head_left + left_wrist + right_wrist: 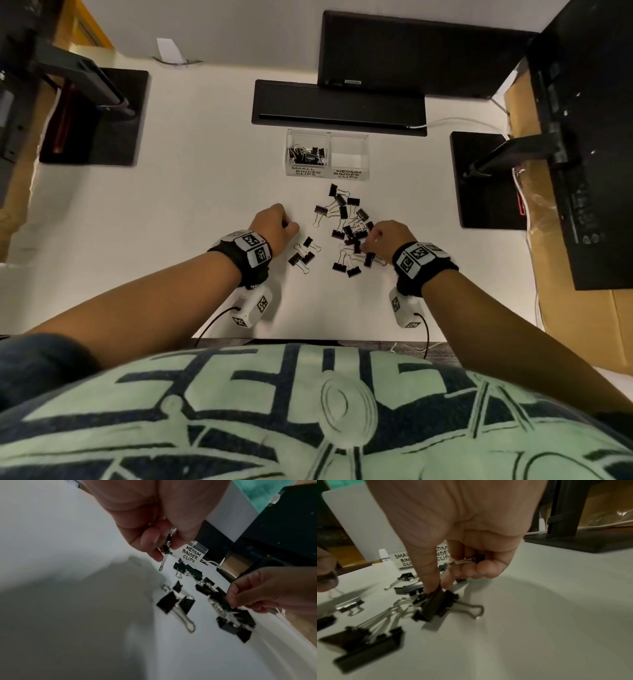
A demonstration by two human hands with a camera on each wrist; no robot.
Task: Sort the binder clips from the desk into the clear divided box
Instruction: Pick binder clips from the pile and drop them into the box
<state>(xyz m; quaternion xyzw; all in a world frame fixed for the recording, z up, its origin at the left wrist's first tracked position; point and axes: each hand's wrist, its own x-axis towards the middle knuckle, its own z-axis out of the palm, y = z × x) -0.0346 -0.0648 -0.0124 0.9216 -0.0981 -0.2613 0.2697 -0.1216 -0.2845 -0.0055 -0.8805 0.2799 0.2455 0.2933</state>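
Several black binder clips (pixel 346 219) lie scattered on the white desk (pixel 191 192) in front of the clear divided box (pixel 327 154). Its left compartment, labelled small binder clips, holds several clips; the right one, labelled medium, looks empty. My left hand (pixel 274 226) is curled left of the pile and holds a small binder clip (pixel 167 547), whose wire handle hangs down. My right hand (pixel 380 240) pinches a black clip (pixel 436 604) at the pile's right side with thumb and forefinger, while its curled fingers keep another clip (pixel 467 561) in the palm.
A black keyboard (pixel 339 108) and monitor (pixel 411 51) stand behind the box. Black monitor stands sit at the left (pixel 96 116) and right (pixel 486 178). A cardboard box (pixel 582 308) is at the right edge. The desk's front edge (pixel 308 339) is near my body.
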